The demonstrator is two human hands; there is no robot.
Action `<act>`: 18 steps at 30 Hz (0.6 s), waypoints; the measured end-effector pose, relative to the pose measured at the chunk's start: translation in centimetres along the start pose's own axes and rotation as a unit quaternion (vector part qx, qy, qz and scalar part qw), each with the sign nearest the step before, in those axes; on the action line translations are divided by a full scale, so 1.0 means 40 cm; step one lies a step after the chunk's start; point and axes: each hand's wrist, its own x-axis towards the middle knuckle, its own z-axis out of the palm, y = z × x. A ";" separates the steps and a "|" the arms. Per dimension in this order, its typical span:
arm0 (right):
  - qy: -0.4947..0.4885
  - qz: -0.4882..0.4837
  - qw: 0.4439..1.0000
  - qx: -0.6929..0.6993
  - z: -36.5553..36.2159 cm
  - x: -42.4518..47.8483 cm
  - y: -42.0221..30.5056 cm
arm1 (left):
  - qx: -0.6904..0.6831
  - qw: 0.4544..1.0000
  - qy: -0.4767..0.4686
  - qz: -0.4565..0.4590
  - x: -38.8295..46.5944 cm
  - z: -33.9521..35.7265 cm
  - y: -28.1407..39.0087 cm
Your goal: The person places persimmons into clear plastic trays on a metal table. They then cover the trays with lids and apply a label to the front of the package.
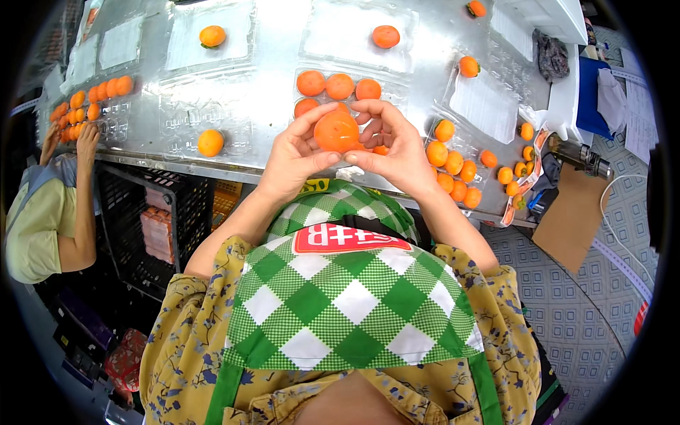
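My left hand (295, 154) and my right hand (390, 146) hold an orange persimmon (336, 131) between them, just above the table's near edge. The thumb tips almost meet at its lower side, and the fingers curl around both sides. Beneath and beyond the hands is a clear plastic clamshell tray (396, 87) with several persimmons in its cups, among them a persimmon (311, 83) at the far left corner. My hands hide part of this tray. Its lid lies opened away from me with a white pad (345, 32) and one persimmon (385, 36) on it.
The metal table (276, 32) also bears another opened clamshell (180, 127) and, at right, a persimmon-filled tray (454, 162). A black crate (114, 228) stands below left. Further left, a co-worker's hands (87, 139) touch persimmons. Cardboard (566, 218) lies at right.
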 end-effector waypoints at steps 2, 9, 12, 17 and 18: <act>-0.009 -0.014 1.000 -0.008 0.005 -0.002 0.003 | -0.009 1.000 0.000 -0.006 -0.004 0.000 0.004; 0.001 0.007 0.999 -0.032 0.026 0.009 0.003 | 0.050 0.999 -0.012 -0.006 -0.012 0.007 0.019; -0.005 0.010 1.000 -0.028 0.026 0.011 -0.003 | 0.103 0.994 -0.027 0.027 -0.014 0.003 0.020; -0.052 0.042 0.995 0.068 0.007 0.019 0.008 | 0.122 0.991 -0.040 0.027 -0.021 -0.001 0.024; -0.063 0.042 0.995 0.071 -0.001 0.023 0.010 | 0.127 0.991 -0.040 0.021 -0.022 -0.002 0.025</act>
